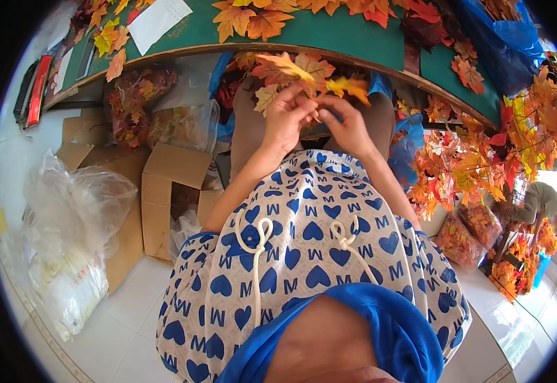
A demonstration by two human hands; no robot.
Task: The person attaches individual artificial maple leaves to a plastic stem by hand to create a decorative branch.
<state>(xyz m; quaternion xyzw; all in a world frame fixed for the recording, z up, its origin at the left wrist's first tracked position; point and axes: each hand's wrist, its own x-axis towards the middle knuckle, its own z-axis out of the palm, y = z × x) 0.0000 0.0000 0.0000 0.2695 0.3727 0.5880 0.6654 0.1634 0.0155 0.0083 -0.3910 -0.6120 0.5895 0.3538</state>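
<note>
A person's two bare hands are holding a small spray of artificial maple leaves [313,70] toward 12 o'clock, just above the centre of the view and in front of the near edge of a green desk [336,33]. The spray is showing broad, pointed lobes, its colours running from peach and soft orange to bright yellow; a yellow leaf at its 4 o'clock side is looking blurred, while a paler one is hanging at 8 o'clock. The left hand [285,120] is keeping its grip closed, fingers curling around the base of the spray. The right hand [345,125] is pinching there too, its grip nearly closed, thumb and forefinger meeting close to the left fingertips. More orange leaves [253,20] are lying on the desk at 12 o'clock, leafy branches [470,166] are spreading around 2 to 3 o'clock, and a cardboard box [167,182] is standing open at 9 o'clock.
</note>
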